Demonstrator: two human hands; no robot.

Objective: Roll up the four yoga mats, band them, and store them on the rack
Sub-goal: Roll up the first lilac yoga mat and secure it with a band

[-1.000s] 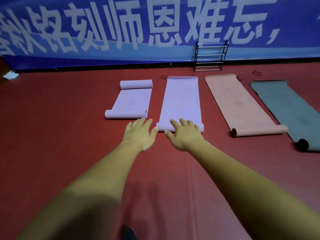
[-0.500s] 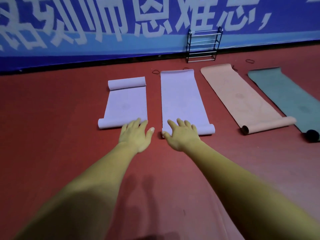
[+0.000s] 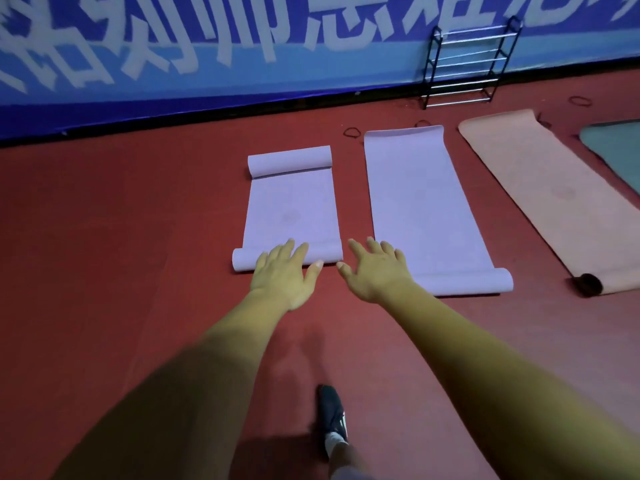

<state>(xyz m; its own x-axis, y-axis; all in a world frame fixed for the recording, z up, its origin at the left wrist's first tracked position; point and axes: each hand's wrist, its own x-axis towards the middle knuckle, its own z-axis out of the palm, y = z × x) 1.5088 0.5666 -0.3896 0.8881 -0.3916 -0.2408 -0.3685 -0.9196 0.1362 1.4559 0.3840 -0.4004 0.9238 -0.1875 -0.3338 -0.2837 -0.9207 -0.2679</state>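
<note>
Four mats lie on the red floor. The short lilac mat [image 3: 291,209] is curled at both ends. To its right lies the long lilac mat [image 3: 422,199], then a peach mat [image 3: 547,192] with a rolled near end, then a teal mat [image 3: 616,147] cut by the frame edge. My left hand [image 3: 285,273] reaches out with straight fingers over the short lilac mat's near roll. My right hand [image 3: 375,271] is spread at the near left corner of the long lilac mat. Neither hand holds anything. The wire rack [image 3: 467,64] stands at the wall.
A blue banner [image 3: 207,46] with white characters covers the wall. Dark bands lie on the floor: one band [image 3: 352,132] left of the long mat's far end, another band [image 3: 581,100] right of the rack. My dark shoe [image 3: 332,414] is on the floor below my arms.
The view has swung left and closer, so the mats sit further right. My left hand now lies over the short lilac mat's near roll, which it had been short of.
</note>
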